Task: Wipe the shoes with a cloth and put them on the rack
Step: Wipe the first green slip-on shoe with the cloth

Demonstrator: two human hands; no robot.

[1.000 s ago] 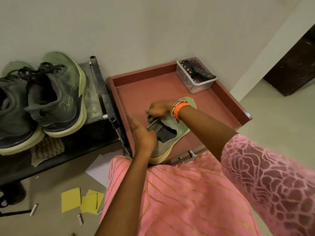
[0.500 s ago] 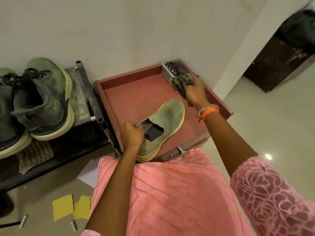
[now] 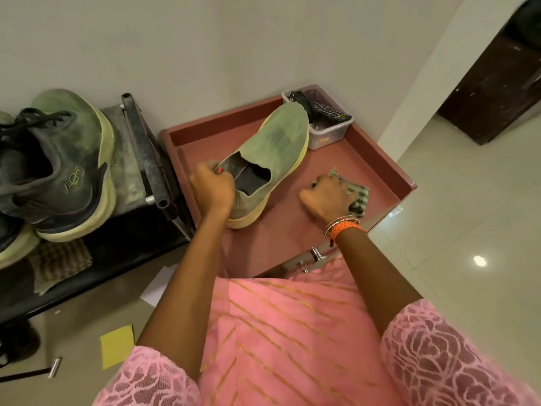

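A dusty green slip-on shoe (image 3: pixel 272 148) with a pale yellow sole is tilted, toe raised, over the red-brown tray table (image 3: pixel 377 168). My left hand (image 3: pixel 212 190) grips its heel collar. My right hand (image 3: pixel 326 197) rests low on the tray to the right of the shoe, its fingers curled on a checked cloth (image 3: pixel 355 196). Two grey-green lace-up sneakers (image 3: pixel 64 165) stand on the top shelf of the dark metal rack (image 3: pixel 146 159) at the left.
A clear plastic box (image 3: pixel 325 124) with a remote control sits in the tray's far corner. Another folded cloth (image 3: pixel 58 262) lies on the rack's lower shelf. Yellow paper (image 3: pixel 117 345) and small metal parts lie on the floor. A white wall stands behind.
My right hand has come down with the cloth from near the plastic box to the tray surface. My left hand has lifted the shoe's toe and swung it toward the box.
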